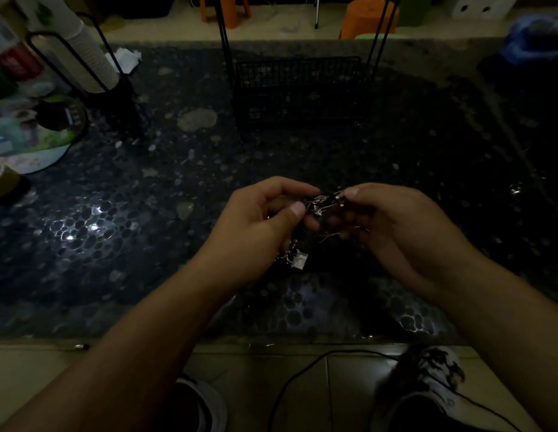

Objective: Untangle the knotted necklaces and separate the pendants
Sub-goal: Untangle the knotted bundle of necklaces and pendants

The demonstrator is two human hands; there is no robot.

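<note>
Both hands pinching tangled necklaces [322,204], wire basket [298,88] behind

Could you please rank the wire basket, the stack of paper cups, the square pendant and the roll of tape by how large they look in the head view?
1. Wire basket
2. Stack of paper cups
3. Roll of tape, partly cut off by the frame edge
4. Square pendant, though nearest the camera
</note>
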